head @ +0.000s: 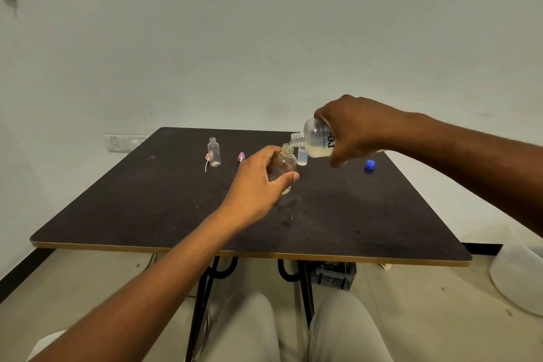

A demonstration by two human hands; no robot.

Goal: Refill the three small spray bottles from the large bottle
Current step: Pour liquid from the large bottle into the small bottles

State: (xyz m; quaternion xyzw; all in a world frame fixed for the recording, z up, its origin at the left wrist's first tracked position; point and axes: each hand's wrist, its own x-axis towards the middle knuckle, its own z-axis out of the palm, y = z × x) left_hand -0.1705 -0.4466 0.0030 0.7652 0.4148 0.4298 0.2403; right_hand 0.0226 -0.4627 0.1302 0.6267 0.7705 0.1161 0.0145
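Observation:
My right hand (pixel 357 129) grips the large clear bottle (pixel 314 141), tipped on its side with pale milky liquid inside and its open neck over a small bottle's mouth. My left hand (pixel 261 179) holds that small clear bottle (pixel 286 161) upright on the dark table (pixel 147 200). A second small bottle (pixel 302 157) with pale liquid stands just behind it, partly hidden. A third small open bottle (pixel 214 151) stands at the back left, with a pink spray head (pixel 207 159) lying beside it. A purple spray head (pixel 241 156) lies further right.
A blue cap (pixel 370 166) lies on the table at the right. Wet spots (pixel 289 211) mark the tabletop in front of the held bottle. A white tub (pixel 520 279) sits on the floor at the right, a black crate (pixel 333 275) under the table.

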